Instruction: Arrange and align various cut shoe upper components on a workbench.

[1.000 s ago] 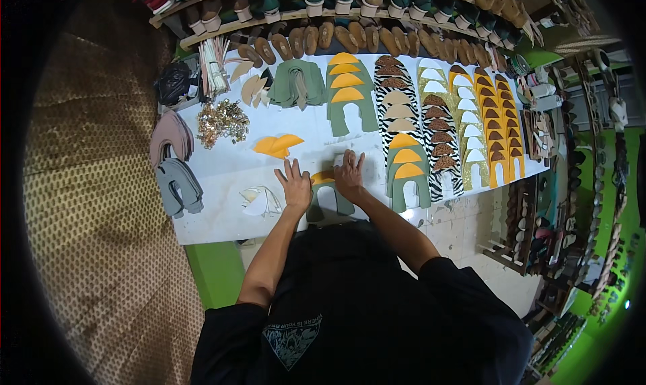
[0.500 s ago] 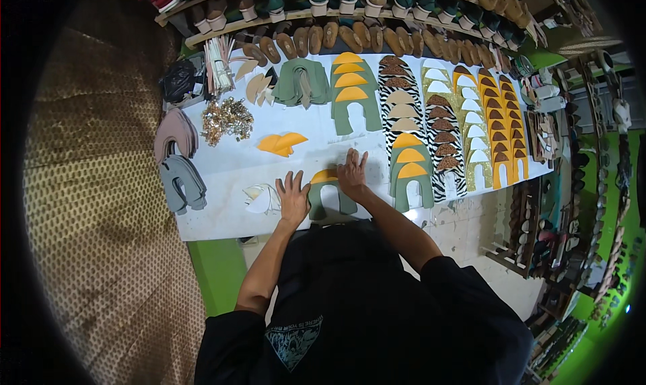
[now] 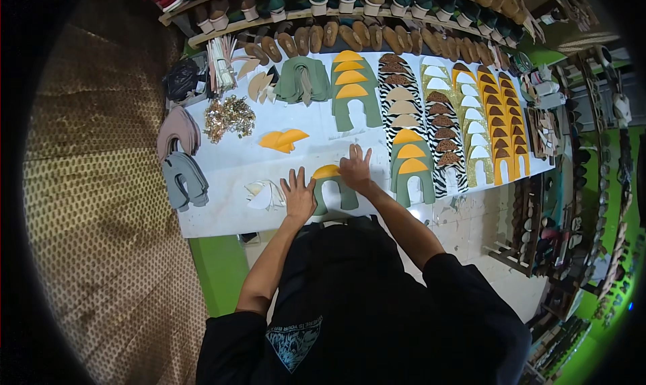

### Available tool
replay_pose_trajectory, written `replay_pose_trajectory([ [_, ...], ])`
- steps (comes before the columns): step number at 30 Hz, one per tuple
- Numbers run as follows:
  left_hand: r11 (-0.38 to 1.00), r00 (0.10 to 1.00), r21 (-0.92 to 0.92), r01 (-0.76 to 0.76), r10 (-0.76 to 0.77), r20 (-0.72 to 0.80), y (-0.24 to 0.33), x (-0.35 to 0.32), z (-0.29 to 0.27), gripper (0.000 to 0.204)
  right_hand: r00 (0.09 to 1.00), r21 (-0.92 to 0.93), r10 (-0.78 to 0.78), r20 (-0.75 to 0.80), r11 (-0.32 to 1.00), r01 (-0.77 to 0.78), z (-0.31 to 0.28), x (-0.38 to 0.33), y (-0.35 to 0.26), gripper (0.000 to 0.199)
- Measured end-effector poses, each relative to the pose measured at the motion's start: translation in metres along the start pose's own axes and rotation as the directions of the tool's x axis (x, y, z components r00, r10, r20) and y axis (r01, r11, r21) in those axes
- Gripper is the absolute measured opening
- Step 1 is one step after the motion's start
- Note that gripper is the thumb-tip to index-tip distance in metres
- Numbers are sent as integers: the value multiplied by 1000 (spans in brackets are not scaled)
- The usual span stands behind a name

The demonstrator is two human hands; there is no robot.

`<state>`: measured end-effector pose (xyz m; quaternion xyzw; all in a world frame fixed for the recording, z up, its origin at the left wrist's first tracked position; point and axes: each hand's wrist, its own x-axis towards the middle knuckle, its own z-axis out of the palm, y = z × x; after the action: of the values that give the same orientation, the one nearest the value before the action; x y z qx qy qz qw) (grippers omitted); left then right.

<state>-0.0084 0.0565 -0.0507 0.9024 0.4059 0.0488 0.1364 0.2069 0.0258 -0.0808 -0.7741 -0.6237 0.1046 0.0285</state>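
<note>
Right now the long white bench [image 3: 229, 213] is the biggest thing before me, and everything else I place from it: rows of arch-shaped cut pieces in zebra, tan and orange cover its far right half, a stack of grey pieces [image 3: 183, 180] sits at its left end, and two loose orange caps [image 3: 282, 140] lie near its middle. At its near edge lies the green arch piece [image 3: 334, 193] with an orange cap [image 3: 326, 171] on its top. My left hand [image 3: 299, 196] lies flat on the piece's left leg and my right hand [image 3: 355, 169] flat at its upper right, fingers spread and pressing, gripping nothing. I judge the cap could skew if one palm drags sideways while pressing, and the piece sits close enough to the edge to slide off.
</note>
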Motion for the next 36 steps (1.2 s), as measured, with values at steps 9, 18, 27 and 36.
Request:
replay_pose_trajectory([
  [9,1000,999,-23,13,-13,31,-5,4,-4,40,992,294,55,-113,956,-19,-27,-17,48,22],
  [18,998,997,-20,65,-64,33,-4,5,3,37,955,114,-296,-23,948,297,-5,-43,-56,58],
  [27,994,993,-29,104,-103,53,-7,5,5,37,966,90,-259,6,962,257,3,-53,-50,61],
  [36,988,987,-52,144,-140,83,-5,7,7,34,966,97,-236,-107,964,246,-2,-59,-27,54],
])
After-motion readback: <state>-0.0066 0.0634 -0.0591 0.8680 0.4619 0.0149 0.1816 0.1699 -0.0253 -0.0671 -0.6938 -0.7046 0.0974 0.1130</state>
